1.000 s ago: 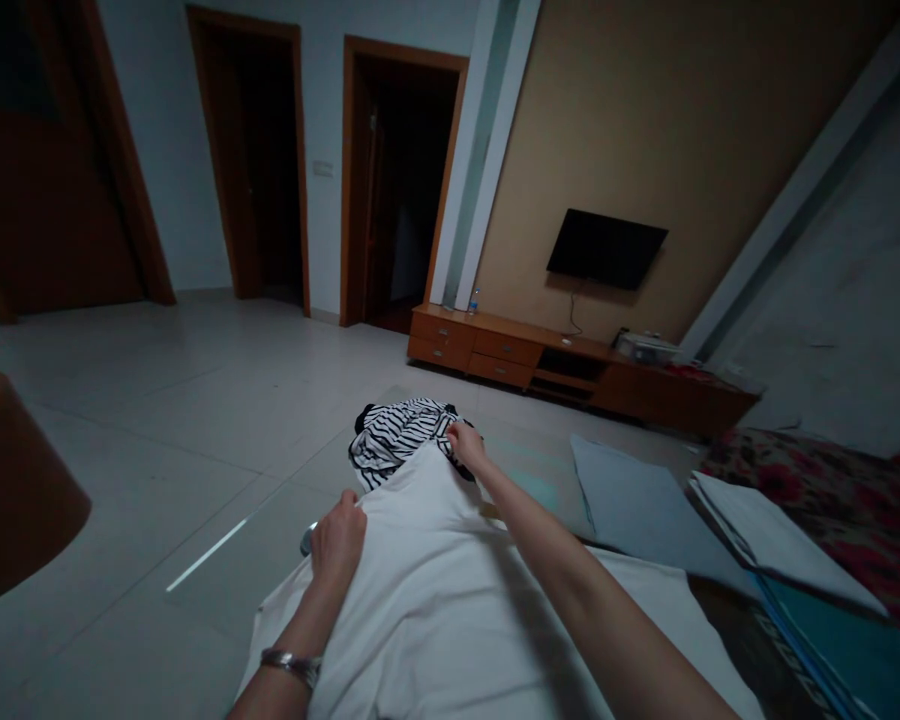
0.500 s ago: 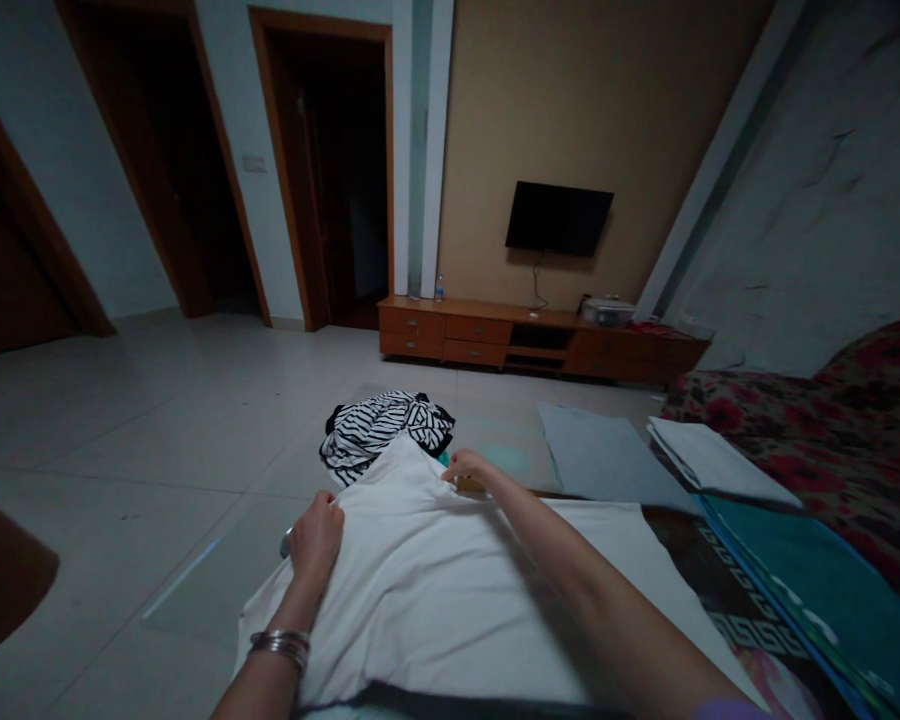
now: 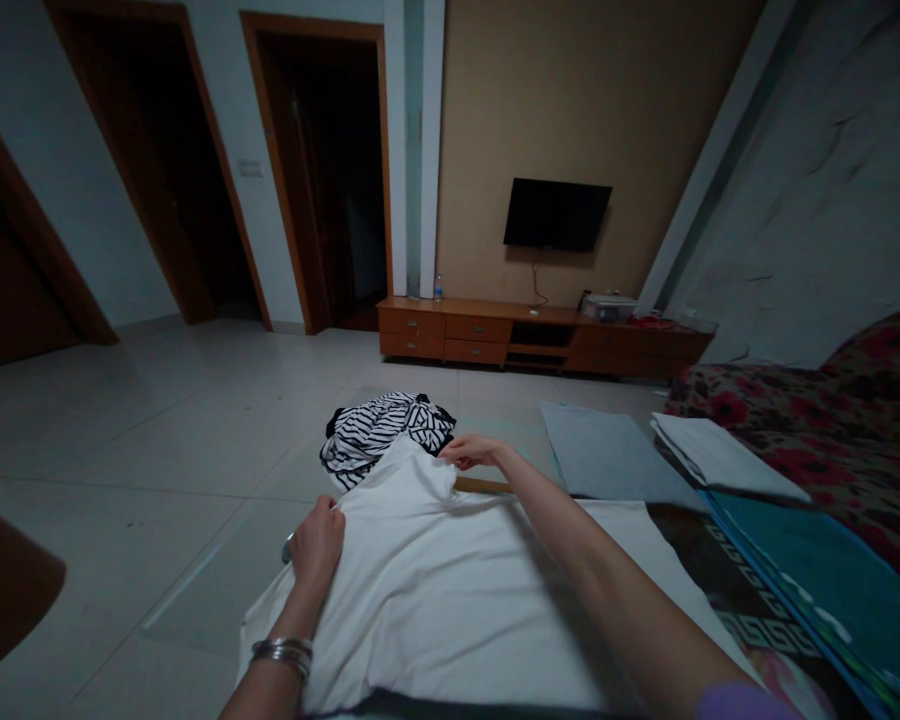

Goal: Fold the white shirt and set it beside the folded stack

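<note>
A white garment (image 3: 450, 590) lies spread over the table in front of me, with soft creases across it. My left hand (image 3: 319, 545) is closed on its left edge; bracelets circle that wrist. Farther forward, my right hand (image 3: 471, 452) reaches over the garment, its fingers together at the raised far part, beside the black-and-white striped cloth (image 3: 379, 430). What those fingertips hold, if anything, is too small to make out. The striped cloth sits bunched at the table's far end, touching the white garment.
Folded grey cloth (image 3: 619, 450), folded white cloth (image 3: 727, 458) and teal cloth (image 3: 832, 570) lie to the right. A floral sofa (image 3: 855, 430) stands beyond them. A low wooden cabinet (image 3: 472, 330) is under the television (image 3: 557, 214). A brown rounded object (image 3: 7, 590) is at far left.
My right hand has shifted slightly forward and up, toward the striped cloth, and its fingers look more extended. My left hand stays on the garment's edge.
</note>
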A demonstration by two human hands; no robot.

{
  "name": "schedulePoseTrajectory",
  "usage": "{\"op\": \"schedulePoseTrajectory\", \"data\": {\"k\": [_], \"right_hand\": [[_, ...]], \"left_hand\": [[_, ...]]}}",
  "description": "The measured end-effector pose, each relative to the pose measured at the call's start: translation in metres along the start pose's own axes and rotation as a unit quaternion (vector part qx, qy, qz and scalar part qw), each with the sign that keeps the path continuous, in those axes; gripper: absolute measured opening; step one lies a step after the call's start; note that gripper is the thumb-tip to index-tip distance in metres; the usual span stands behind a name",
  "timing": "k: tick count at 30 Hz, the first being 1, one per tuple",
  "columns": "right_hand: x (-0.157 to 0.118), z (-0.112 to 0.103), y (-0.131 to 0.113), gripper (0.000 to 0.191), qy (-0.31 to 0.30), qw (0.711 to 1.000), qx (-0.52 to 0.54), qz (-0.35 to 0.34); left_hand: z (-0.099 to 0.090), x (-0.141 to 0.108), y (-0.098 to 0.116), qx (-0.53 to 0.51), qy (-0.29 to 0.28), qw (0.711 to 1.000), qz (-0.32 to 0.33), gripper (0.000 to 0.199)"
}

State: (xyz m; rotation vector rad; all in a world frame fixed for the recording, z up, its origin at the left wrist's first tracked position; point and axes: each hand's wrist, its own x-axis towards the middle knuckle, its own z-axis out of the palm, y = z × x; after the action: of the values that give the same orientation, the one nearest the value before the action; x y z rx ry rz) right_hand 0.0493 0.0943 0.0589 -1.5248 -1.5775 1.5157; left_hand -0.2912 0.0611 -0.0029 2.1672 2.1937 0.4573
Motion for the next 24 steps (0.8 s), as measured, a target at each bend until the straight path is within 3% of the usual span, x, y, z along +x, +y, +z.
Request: {"op": "schedulePoseTrajectory", "data": {"k": [3,9,14,19,24], "right_hand": [[-0.002,0.001,0.0,0.019,-0.006,1.0,0.008,0.004],[-0.015,0.006,-0.004,0.027,0.093,0.992,-0.052,0.066],[-0.021,0.019,-0.005,0.036,0.116,0.985,-0.067,0.108],[-0.019,0.032,-0.011,0.03,0.133,0.985,-0.063,0.095],[-0.02,0.026,-0.024,0.026,0.138,0.987,-0.045,0.063]], "left_hand": [[0.001,0.001,0.0,-0.003,-0.005,1.0,-0.007,0.033],[0.002,0.001,0.002,-0.005,-0.004,1.0,-0.014,0.034],[0.002,0.0,0.002,-0.002,0.002,1.0,-0.014,0.033],[0.003,0.001,0.001,-0.002,0.0,1.0,-0.016,0.033],[0.004,0.002,0.001,-0.003,0.006,1.0,-0.01,0.033]]}}
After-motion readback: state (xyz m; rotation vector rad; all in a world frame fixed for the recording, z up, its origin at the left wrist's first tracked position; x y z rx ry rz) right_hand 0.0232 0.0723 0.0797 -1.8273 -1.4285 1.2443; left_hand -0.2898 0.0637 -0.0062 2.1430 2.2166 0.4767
